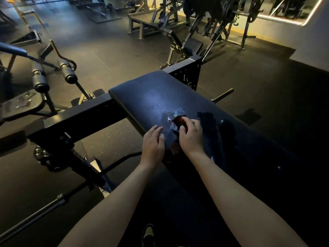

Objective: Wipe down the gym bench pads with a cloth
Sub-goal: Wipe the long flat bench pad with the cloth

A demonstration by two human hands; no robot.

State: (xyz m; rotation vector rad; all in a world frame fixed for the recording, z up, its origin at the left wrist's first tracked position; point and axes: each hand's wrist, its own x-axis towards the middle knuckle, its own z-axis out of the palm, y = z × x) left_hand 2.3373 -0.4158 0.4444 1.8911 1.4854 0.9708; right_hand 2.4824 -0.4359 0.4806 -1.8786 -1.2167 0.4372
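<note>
A long black padded bench pad (153, 93) runs from the middle of the view down to the lower right, with a sheen on its surface. A dark cloth (211, 127) lies spread on the pad, hard to tell apart from the dark vinyl. My right hand (191, 136) rests on the pad with its fingers curled, pinching a small dark reddish bunch of the cloth (179, 120). My left hand (153, 145) lies at the pad's near left edge, fingers straight and spread, touching the surface and holding nothing.
The pad sits on a black steel frame (83, 113) with a crossbeam going left. Foam roller pads (68, 73) and a seat stand at the left. A barbell bar (35, 213) lies low at the left. Plate-loaded machines (229, 16) stand behind. My shoe (148, 234) shows at the bottom.
</note>
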